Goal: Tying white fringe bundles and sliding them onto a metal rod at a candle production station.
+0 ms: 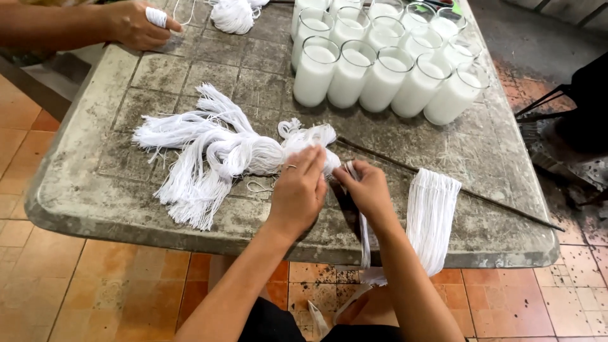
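Pinching white strings (364, 221), right hand (367, 190) beside left hand (297, 193) on tangled bundle (221, 155).

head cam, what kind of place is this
Probably a small candle-making workshop. A worn stone table carries rows of glass jars filled with white wax and bundles of white wick string, which the left hand and right hand are sorting.

The bare stretch of the table (95, 120) at its left edge and near left corner lies open, as does the strip between the tangled white string pile (209, 149) and the block of wax-filled glasses (386, 54). The glasses close off the far right. A thin dark rod (443, 183) slants across the right part, with a flat sheaf of cut strings (432, 218) draped over the near edge; another person's hand (136, 25) occupies the far left corner.
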